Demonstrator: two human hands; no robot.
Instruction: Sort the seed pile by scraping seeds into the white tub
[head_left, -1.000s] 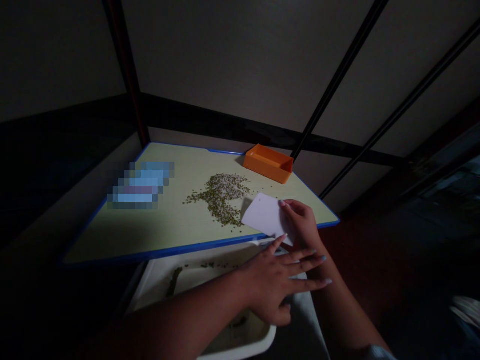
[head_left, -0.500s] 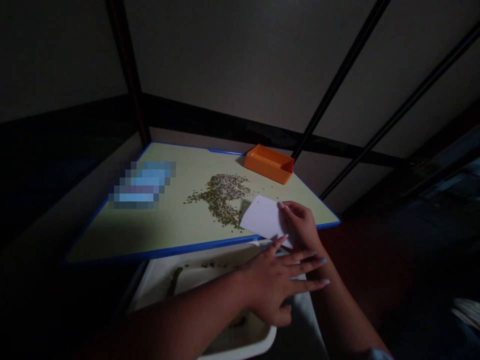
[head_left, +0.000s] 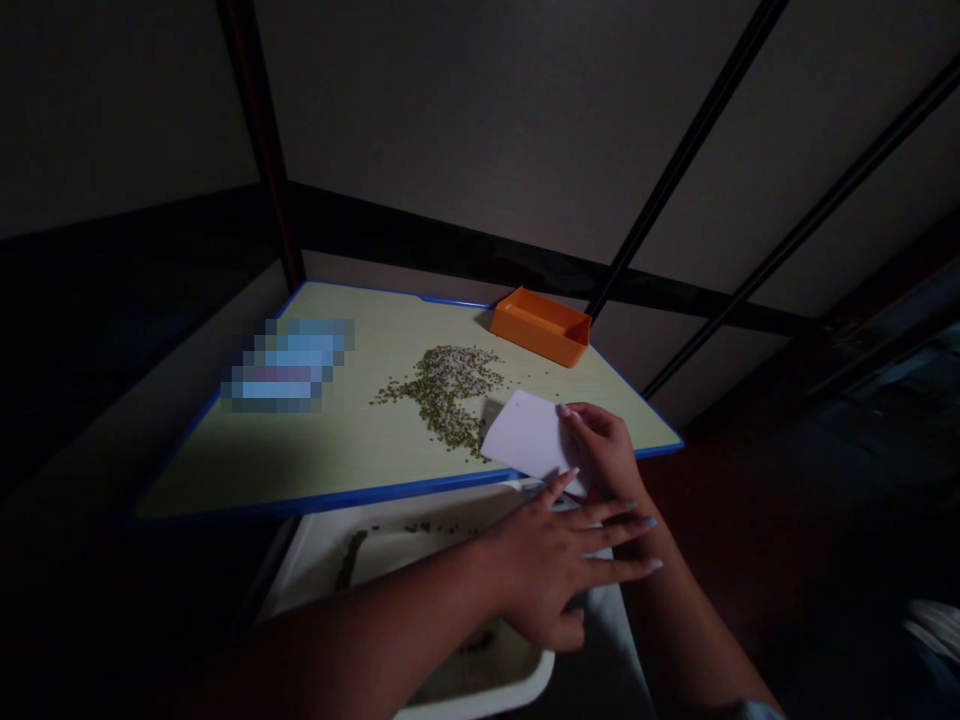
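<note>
My right hand (head_left: 604,445) grips a white card (head_left: 529,435) by its right side, over the front edge of the table. The card's left edge is beside a spread pile of small green and whitish seeds or grains (head_left: 450,385), whose exact kind I cannot tell. My left hand (head_left: 555,570) reaches across in front of my right wrist, fingers spread, with one fingertip at the card's lower edge. Under my left forearm is a white basin (head_left: 532,685), partly hidden, with some green bits inside.
An orange open box (head_left: 540,335) stands at the back of the pale table (head_left: 360,460), which has a blue rim. A pixelated blue item (head_left: 292,362) lies on the table's left. Dark-framed wall panels (head_left: 465,120) rise behind.
Both hands, the card and the pile keep their places relative to each other. The whole view has shifted very slightly.
</note>
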